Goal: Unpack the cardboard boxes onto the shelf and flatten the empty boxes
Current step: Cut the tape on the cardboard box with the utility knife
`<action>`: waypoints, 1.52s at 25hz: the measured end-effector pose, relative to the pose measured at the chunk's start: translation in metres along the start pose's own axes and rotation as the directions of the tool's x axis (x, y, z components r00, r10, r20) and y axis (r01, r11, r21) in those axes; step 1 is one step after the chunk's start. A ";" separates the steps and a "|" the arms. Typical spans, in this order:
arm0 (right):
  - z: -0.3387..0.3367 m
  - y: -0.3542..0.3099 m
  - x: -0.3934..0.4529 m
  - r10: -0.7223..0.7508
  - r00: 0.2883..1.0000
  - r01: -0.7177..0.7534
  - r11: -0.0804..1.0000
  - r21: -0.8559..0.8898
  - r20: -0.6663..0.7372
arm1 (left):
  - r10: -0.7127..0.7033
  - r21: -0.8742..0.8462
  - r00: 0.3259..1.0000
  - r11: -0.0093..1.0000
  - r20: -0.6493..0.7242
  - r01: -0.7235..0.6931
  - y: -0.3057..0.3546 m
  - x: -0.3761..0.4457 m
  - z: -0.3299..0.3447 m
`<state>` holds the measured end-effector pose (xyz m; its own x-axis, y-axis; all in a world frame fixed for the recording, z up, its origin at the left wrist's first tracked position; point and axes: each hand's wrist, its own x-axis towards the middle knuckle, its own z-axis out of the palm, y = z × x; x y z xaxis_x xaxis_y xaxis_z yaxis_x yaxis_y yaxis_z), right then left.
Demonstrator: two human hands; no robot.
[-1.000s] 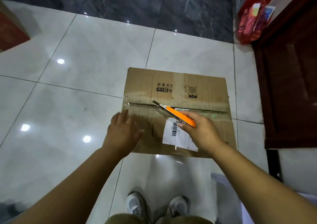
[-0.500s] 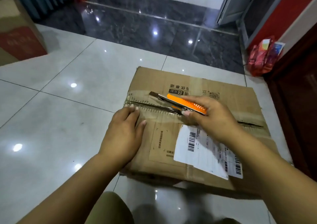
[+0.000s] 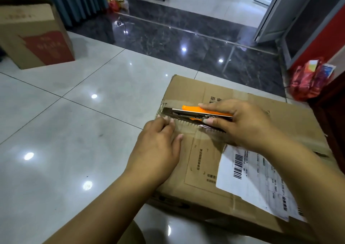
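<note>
A taped cardboard box (image 3: 201,165) lies on the white tiled floor, with a white shipping label (image 3: 257,180) on its near right flap. My right hand (image 3: 240,124) grips an orange utility knife (image 3: 194,112), whose blade end points left along the taped centre seam near the box's left edge. My left hand (image 3: 158,146) rests flat on the near flap, with its fingertips touching the seam just below the blade.
A second cardboard box (image 3: 35,38) with a red panel stands at the far left by a blue curtain. Red snack packets (image 3: 308,81) lie against the dark wooden cabinet (image 3: 334,113) on the right. Dark marble floor and a wheeled cart are beyond.
The camera has dropped lower and closer to the box. My right hand has brought the knife down and left to the seam's left end. My left hand has stayed on the near flap.
</note>
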<state>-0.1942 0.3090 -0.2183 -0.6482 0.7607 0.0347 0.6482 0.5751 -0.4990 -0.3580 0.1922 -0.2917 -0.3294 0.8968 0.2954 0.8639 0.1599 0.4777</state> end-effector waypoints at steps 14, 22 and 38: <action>-0.025 -0.025 0.014 -0.089 0.992 0.120 0.903 -0.412 0.094 | 0.013 -0.008 1.000 1.000 0.021 -0.013 -0.001 0.001 -0.005; -0.041 -0.003 -0.018 -0.021 0.997 0.059 0.861 -0.505 0.081 | 0.067 0.077 0.998 0.995 0.014 -0.068 0.006 -0.001 -0.011; -0.089 0.069 -0.116 0.222 0.969 -0.245 0.853 -0.461 -0.104 | 0.263 0.028 0.911 0.958 0.319 -0.286 0.099 -0.001 0.010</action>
<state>-0.0390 0.2873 -0.1791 -0.4429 0.8965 0.0132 0.8958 0.4431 -0.0353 -0.2680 0.2110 -0.2529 0.0487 0.9903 0.1303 0.9325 -0.0918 0.3494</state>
